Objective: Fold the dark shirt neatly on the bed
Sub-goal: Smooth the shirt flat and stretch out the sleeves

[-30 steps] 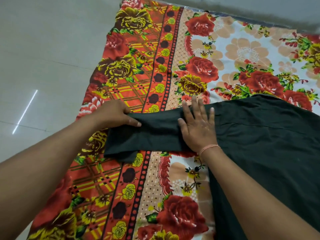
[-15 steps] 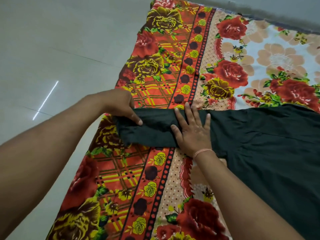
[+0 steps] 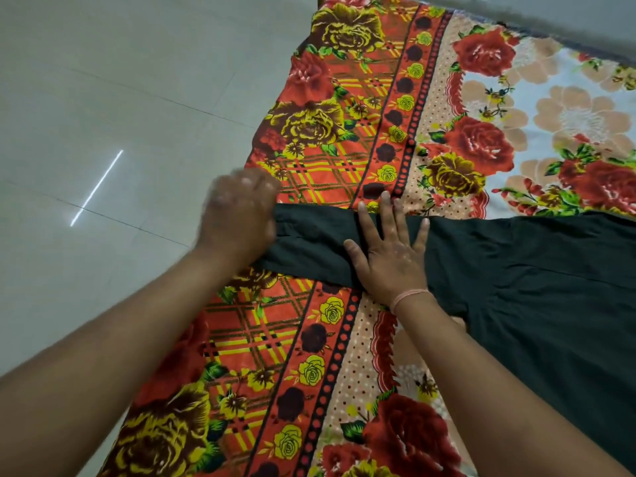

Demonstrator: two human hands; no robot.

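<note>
The dark shirt (image 3: 550, 287) lies flat on the floral bedsheet (image 3: 344, 139), with its body at the right. One sleeve (image 3: 313, 249) stretches left across the sheet's orange border. My left hand (image 3: 241, 215) is motion-blurred, with curled fingers closed over the sleeve's cuff end at the sheet's left edge. My right hand (image 3: 389, 256) rests palm down on the middle of the sleeve, fingers spread. It wears a thin pink thread at the wrist. The cuff itself is hidden under my left hand.
Pale floor tiles (image 3: 103, 115) fill the left side, right beside the sheet's edge. The floral sheet extends far beyond and below the sleeve. A grey strip (image 3: 550, 18) runs along the sheet's far edge.
My left hand has slid to the outer end of the sleeve and is now moving. My right hand stays flat on the sleeve. The camera has shifted, so the sheet sits further right in view.
</note>
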